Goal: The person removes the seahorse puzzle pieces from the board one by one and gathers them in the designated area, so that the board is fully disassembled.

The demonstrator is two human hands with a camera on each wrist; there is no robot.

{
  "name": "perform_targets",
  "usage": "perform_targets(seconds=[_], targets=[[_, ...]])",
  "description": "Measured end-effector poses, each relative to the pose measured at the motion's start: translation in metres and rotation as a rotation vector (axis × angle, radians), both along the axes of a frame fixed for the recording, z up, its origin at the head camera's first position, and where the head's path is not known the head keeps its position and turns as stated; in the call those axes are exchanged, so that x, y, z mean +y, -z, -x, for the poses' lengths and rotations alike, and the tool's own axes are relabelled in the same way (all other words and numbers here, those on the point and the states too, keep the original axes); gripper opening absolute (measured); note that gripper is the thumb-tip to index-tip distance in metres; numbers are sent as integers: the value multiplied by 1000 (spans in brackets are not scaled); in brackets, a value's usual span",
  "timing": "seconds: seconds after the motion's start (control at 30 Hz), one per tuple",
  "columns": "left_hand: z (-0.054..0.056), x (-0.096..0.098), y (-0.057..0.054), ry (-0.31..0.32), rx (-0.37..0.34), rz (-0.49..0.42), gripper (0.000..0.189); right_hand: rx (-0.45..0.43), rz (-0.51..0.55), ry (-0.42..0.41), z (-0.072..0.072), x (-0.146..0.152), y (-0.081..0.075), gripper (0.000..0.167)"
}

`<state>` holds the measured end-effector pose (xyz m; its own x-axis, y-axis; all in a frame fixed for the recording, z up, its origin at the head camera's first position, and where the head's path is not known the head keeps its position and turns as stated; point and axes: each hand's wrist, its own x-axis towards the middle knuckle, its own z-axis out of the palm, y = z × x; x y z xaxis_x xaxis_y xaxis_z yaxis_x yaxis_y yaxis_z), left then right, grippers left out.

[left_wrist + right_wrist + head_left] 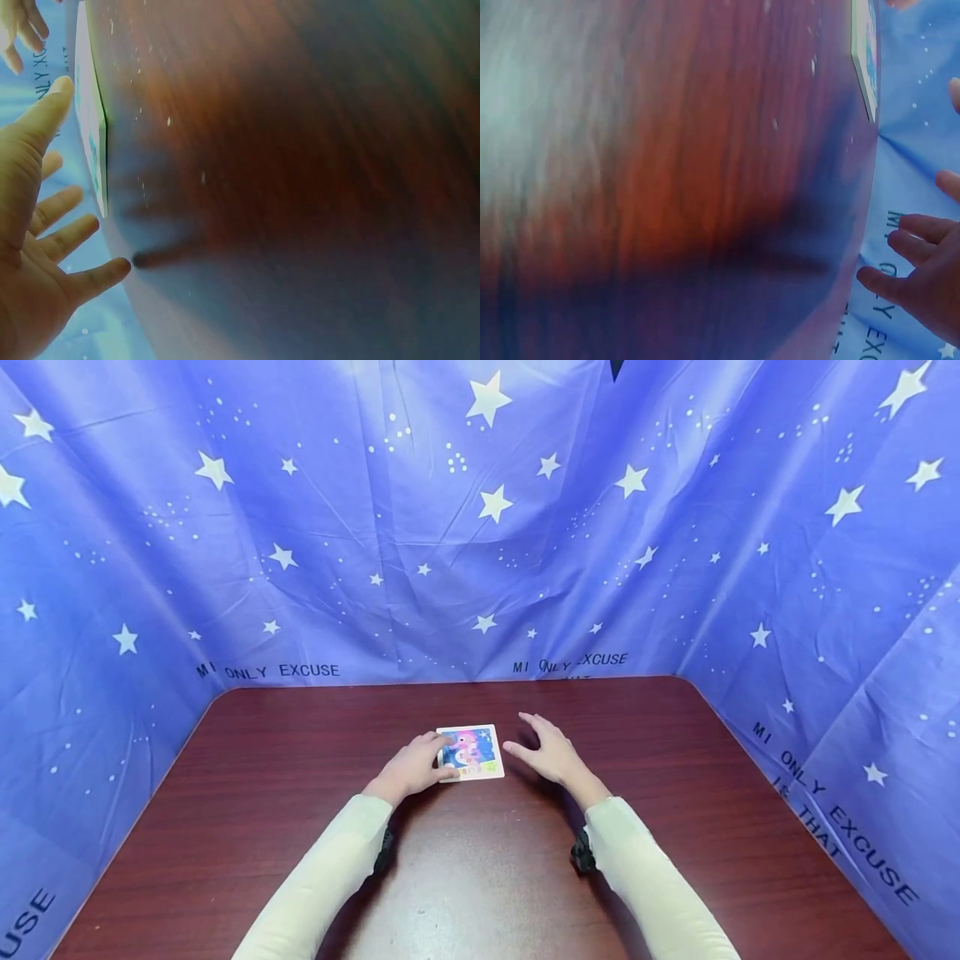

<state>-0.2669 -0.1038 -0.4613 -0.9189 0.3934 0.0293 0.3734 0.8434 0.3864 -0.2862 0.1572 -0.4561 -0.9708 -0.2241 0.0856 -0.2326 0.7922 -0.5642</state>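
A square picture board with a pink seahorse on blue and a pale border lies flat on the table, near the middle. At its left side is my left hand, its thumb and fingers overlapping the board's edge in the head view. The left wrist view shows that hand with fingers spread and the board edge-on beyond the thumb. To the right of the board, and apart from it, my right hand hovers with relaxed, parted fingers and holds nothing. In the right wrist view the board's corner shows at the top.
The dark red-brown wooden table has rounded far corners. A blue curtain with white stars and lettering hangs along its back and both sides. Dark wrist-worn devices sit under the pale sleeves.
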Motion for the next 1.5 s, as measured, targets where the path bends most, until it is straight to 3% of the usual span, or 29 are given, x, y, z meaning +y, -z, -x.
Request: perform_targets(seconds=[0.4, 0.6, 0.9, 1.5], targets=[[0, 1, 4, -23, -32, 23, 52, 4, -3, -34, -6, -22, 8, 70], [0, 0, 6, -17, -29, 46, 45, 57, -10, -64, -9, -27, 9, 70], [1, -2, 5, 1, -24, 27, 34, 37, -41, -57, -3, -31, 12, 65], [5, -3, 7, 6, -25, 34, 32, 62, -85, -41, 3, -44, 18, 60]])
